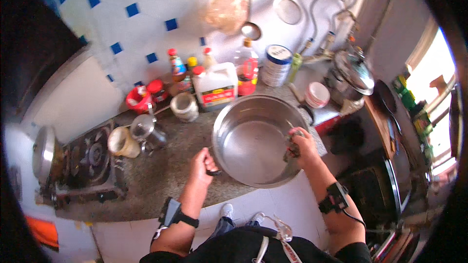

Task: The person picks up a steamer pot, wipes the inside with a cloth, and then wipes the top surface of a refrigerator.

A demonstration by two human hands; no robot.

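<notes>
A large, deep stainless-steel pot (252, 146) stands at the front edge of the stone countertop (172, 175). My left hand (204, 164) is closed around the black handle (214, 172) on the pot's left side. Over the pot's right wall, my right hand (303, 144) grips a crumpled, dark patterned cloth (292, 145), which hangs inside the rim. The pot's bottom looks bare and shiny. Its far handle (306, 114) shows at the upper right.
Behind the pot stand a white jug (215, 84), bottles, a tub (276, 65) and a small jar (317, 95). A gas stove (93, 160) and a glass pitcher (146, 129) are left. A lidded pot (349, 75) stands at the right back.
</notes>
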